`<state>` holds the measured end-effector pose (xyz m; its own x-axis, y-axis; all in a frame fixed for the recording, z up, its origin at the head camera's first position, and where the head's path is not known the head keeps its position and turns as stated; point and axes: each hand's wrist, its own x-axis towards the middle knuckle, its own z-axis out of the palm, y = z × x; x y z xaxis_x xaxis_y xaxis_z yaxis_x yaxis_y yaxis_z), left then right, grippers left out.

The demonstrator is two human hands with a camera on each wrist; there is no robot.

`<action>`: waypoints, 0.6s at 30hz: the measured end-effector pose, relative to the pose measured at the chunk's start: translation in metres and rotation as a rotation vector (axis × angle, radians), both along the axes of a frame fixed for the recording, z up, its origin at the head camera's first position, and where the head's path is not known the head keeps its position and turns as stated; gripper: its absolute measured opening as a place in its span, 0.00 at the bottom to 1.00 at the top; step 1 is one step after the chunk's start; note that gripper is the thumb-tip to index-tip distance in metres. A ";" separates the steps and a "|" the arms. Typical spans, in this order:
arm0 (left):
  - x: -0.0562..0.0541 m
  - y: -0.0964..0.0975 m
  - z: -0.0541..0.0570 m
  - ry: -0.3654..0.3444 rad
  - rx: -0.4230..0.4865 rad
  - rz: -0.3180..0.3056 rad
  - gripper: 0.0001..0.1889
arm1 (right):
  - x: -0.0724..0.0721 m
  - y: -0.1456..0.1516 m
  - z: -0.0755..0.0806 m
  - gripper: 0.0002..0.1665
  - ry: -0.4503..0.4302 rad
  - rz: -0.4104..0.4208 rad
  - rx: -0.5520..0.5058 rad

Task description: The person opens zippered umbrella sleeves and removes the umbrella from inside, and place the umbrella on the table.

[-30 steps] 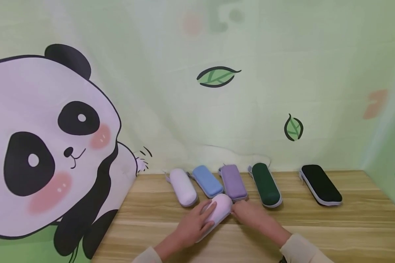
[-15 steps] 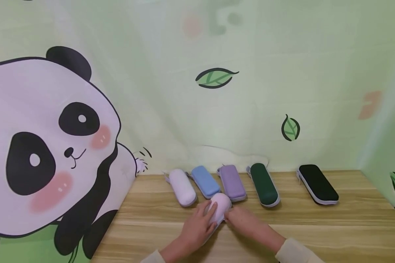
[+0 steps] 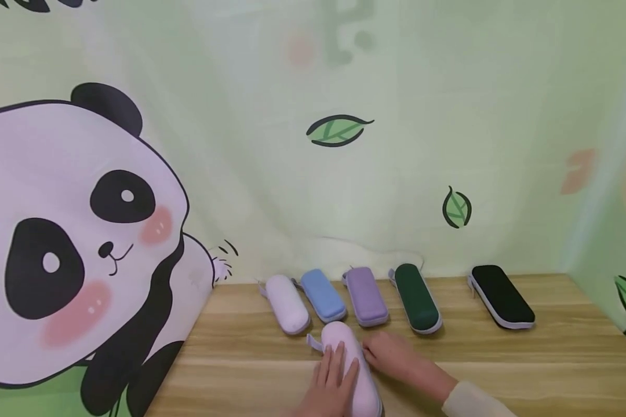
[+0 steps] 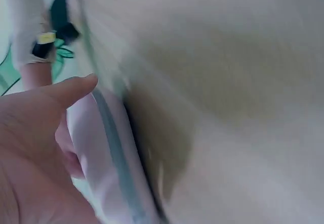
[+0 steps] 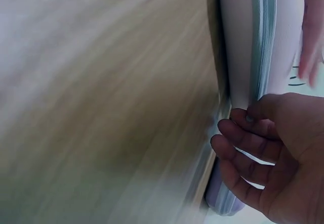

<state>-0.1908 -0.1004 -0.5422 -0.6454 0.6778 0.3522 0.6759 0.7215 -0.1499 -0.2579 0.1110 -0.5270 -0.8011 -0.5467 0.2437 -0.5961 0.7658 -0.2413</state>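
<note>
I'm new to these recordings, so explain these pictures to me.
No machine here: just a person's left hand and right hand. The wide picture comes from a camera on the head; the two close ones from cameras on the wrists. On the table lie a pale case, blue case, purple case, green case and black case in a row. Nearer is a pink case: the left hand rests on it, and the right pinches at its zip; exactly what it grips is hidden.
</note>
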 end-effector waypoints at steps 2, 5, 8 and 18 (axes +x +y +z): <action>-0.008 -0.004 0.011 -0.010 -0.153 -0.034 0.55 | -0.001 0.000 0.002 0.14 -0.014 -0.007 -0.011; -0.026 -0.013 0.024 -0.046 -0.284 -0.179 0.58 | -0.002 0.000 0.004 0.15 -0.005 0.008 0.001; -0.037 -0.020 0.027 -0.095 -0.326 -0.291 0.56 | -0.002 0.002 0.004 0.15 0.032 0.048 0.026; -0.034 -0.011 0.015 -0.012 -0.261 -0.221 0.53 | 0.005 0.018 0.009 0.16 0.065 0.152 0.043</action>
<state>-0.2245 -0.1115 -0.5267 -0.4759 0.8681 0.1414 0.8145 0.4956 -0.3016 -0.2526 0.1291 -0.5181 -0.6916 -0.6716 0.2659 -0.7192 0.6745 -0.1670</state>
